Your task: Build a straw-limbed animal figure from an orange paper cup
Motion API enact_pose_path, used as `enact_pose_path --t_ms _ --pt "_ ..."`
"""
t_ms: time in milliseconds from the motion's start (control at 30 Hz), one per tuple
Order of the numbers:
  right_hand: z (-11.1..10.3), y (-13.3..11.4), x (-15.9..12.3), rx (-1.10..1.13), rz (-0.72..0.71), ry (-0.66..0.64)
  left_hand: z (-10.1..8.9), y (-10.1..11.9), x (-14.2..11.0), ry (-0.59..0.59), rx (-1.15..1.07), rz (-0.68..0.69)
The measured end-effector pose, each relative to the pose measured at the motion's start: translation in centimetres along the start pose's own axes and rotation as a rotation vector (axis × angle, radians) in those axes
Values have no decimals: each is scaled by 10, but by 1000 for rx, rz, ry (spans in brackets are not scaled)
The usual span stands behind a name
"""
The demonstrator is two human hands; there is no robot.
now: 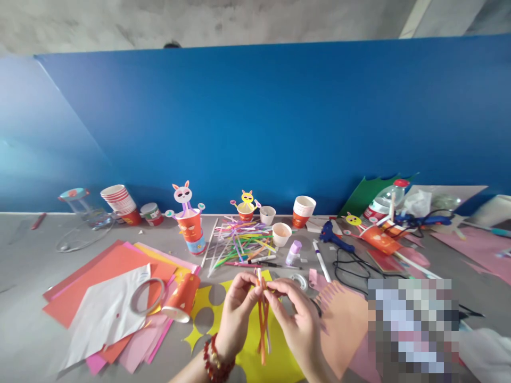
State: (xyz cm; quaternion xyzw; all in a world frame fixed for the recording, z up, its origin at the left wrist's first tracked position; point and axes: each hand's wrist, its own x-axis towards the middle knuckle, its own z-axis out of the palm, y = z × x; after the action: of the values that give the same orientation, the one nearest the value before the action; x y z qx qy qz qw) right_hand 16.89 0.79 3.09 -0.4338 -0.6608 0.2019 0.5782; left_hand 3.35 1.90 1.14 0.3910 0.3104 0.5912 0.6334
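Strands [262,325] before strand pile [243,240], tape [133,302] left — on papers [99,266]

Blue partition [255,122] below grey wall [279,21]

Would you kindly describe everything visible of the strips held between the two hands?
The strips are long and thin, orange and whitish; their material is unclear. Fingertips of the left hand and right hand pinch them near the top, where a pale end sticks up. Below, they hang slightly crossed in front of the yellow sheet.
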Motion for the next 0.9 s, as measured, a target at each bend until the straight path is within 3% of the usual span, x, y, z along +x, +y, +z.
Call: enact_pose_path --t_ms 200,400,567,767,900 --pt "4 3 -3 212 242 -57 -2 1 0 -5 60 22" --pt "4 7 -1 468 458 -84 2 2 0 -46 -14 -17" --pt "2 7 1 391 458 -126 3 7 -1 -51 -11 -72" --pt "-1 7 3 339 442 -178 1 10 1 -19 145 -16" --pt "1 11 2 357 491 -172 1 9 1 -23 132 -28"
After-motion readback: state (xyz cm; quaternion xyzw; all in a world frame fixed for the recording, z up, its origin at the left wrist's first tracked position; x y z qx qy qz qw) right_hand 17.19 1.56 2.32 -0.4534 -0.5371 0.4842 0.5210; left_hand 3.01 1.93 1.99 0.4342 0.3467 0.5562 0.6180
